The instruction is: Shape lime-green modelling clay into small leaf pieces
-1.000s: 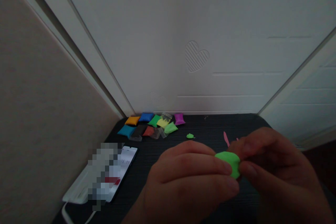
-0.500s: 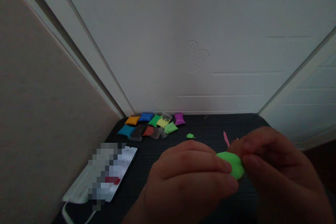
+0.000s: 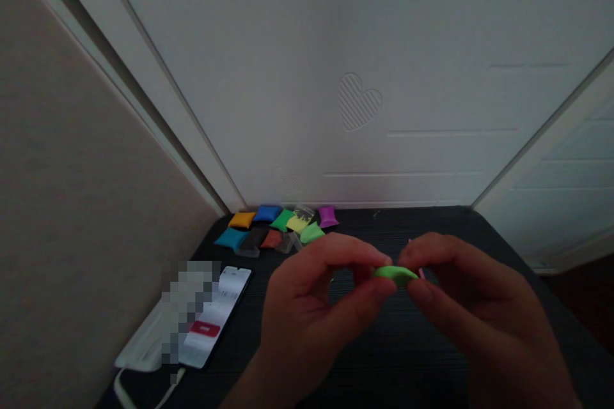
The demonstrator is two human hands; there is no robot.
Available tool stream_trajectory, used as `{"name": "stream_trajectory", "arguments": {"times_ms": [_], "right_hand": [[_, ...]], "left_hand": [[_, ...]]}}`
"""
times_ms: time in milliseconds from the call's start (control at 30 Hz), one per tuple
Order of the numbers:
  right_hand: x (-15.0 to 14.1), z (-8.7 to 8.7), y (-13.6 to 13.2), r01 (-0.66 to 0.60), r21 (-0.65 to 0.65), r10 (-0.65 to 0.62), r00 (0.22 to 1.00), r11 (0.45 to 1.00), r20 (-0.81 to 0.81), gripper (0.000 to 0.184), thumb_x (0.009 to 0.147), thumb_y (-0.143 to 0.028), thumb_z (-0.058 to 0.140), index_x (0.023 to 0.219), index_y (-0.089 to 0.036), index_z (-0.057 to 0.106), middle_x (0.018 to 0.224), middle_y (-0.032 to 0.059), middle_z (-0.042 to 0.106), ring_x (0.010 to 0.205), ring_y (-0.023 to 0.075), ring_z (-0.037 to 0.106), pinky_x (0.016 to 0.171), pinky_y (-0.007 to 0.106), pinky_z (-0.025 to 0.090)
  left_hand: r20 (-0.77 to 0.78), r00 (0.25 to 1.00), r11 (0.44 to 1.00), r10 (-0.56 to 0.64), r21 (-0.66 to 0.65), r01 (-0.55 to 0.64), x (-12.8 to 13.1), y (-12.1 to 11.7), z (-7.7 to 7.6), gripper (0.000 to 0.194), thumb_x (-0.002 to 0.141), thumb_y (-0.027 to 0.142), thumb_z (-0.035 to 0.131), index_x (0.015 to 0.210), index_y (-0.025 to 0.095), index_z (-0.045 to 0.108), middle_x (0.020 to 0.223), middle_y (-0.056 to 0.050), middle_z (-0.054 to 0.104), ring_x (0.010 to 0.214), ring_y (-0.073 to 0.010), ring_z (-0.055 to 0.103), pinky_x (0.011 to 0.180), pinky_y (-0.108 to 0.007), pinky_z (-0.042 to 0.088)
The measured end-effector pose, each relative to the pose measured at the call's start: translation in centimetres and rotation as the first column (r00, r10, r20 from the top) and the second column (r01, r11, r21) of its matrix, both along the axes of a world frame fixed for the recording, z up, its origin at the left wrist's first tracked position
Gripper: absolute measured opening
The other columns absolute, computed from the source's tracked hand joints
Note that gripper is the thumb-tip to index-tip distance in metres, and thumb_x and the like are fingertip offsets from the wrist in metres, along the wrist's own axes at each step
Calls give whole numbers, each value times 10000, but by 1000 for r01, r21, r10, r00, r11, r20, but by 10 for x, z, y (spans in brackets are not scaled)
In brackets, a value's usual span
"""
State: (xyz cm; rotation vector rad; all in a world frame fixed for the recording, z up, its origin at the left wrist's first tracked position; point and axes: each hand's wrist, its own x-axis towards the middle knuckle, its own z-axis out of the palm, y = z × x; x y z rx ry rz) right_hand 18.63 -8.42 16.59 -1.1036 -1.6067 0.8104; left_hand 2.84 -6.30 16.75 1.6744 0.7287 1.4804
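A flattened piece of light-green modelling clay (image 3: 396,276) is held up above the dark table, seen nearly edge-on. My left hand (image 3: 311,313) pinches its left side between thumb and fingertips. At its right end, the thumb and forefinger of my right hand (image 3: 484,307) are closed on the edge. A bit of a pink tool (image 3: 421,273) shows behind my right fingertips; most of it is hidden. My left hand covers the spot where a small green scrap lay.
Several coloured clay packets, among them a blue one (image 3: 267,213) and a purple one (image 3: 329,216), lie at the table's back left. A phone (image 3: 223,307) and a white cable (image 3: 123,390) are at the left. Behind the table (image 3: 422,220) rises a white panel (image 3: 288,77).
Both hands have turned and shifted, with the clay moving left and slightly up. It was showing its broad face and is now nearly edge-on. My left thumb has come into view.
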Motion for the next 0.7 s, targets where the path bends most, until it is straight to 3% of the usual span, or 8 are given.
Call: {"name": "stream_trajectory", "arguments": {"times_ms": [267,467,700], "right_hand": [[3,3,1,-46,38,42,995,998,95,58,794,-214,541,805,-261,574,760,-28,603,755,134,566,673,242,435],[8,3,0,-38,99,28,995,994,97,119,821,-223,502,888,-276,585,835,-21,614,781,140,566,658,242,421],[0,1,2,18,135,-29,996,991,81,124,780,-191,560,871,-276,569,805,-24,606,716,133,570,614,240,436]], "left_hand": [[5,999,999,-31,-13,32,0,0,0,184,682,73,640,822,190,620,741,-18,634,707,-140,601,615,-244,524],[24,999,999,22,-28,-22,0,1,-1,163,702,76,620,816,193,622,752,-11,627,700,-125,600,616,-224,531],[-98,995,1000,1,22,1,-2,2,0,176,686,90,633,834,183,611,750,-31,632,710,-154,607,617,-257,531]]}}
